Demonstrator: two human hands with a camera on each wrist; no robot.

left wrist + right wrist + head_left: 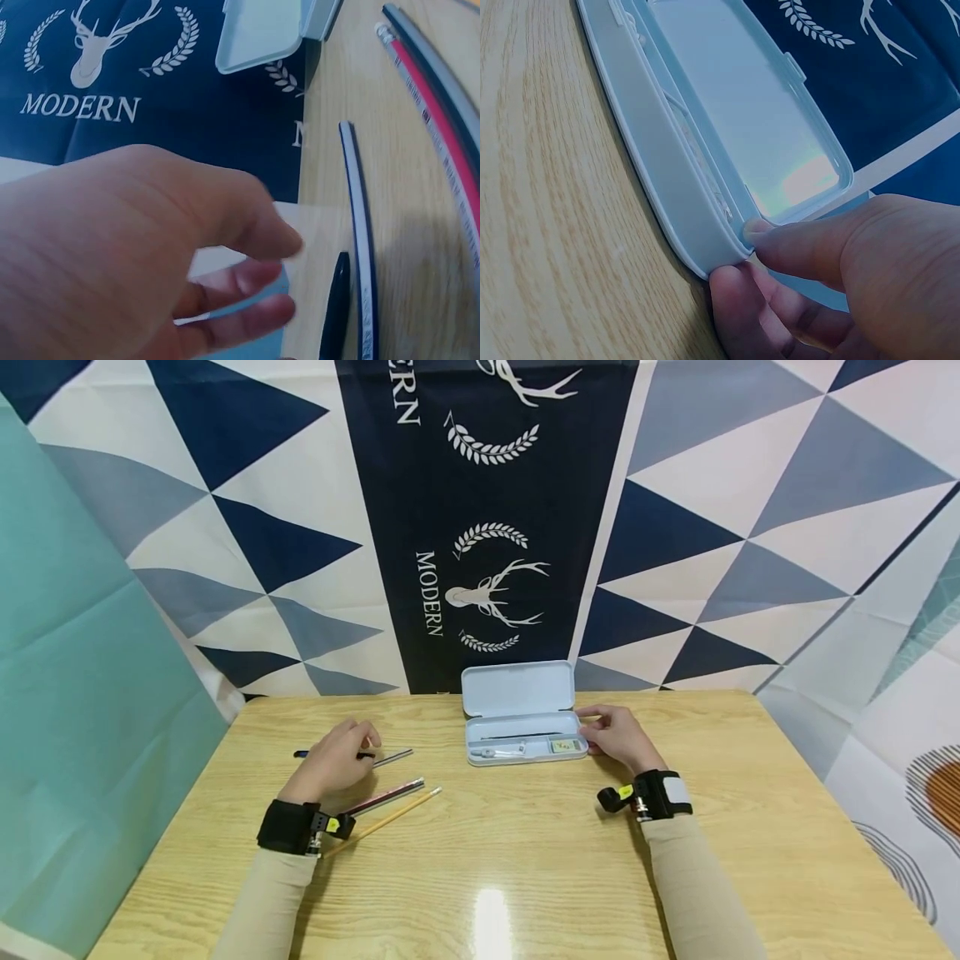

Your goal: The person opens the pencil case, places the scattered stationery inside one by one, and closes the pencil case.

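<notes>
A light blue pencil case (528, 762) stands at the back of the table, its lid (517, 689) raised. My right hand (618, 739) pinches the case's right end, thumb on the rim and fingers against the outer wall. Inside lie a thin dark stick-like item (517, 736), a small clear-and-metal tool (501, 752) and a small yellow-green block (565, 746). Over on the left, my left hand (333, 764) hovers above a dark pen (336, 307), fingers loosely bent and apart, with nothing between them in the left wrist view. Beside the pen lies a grey-striped pencil (358, 217).
Nearer the front lie a red pencil (384, 797), a dark grey pencil (442, 79) against it, and a yellow pencil (405, 808) with an eraser end. Patterned cloth (487, 485) hangs behind the wooden table (555, 860). Both wrists wear black camera straps.
</notes>
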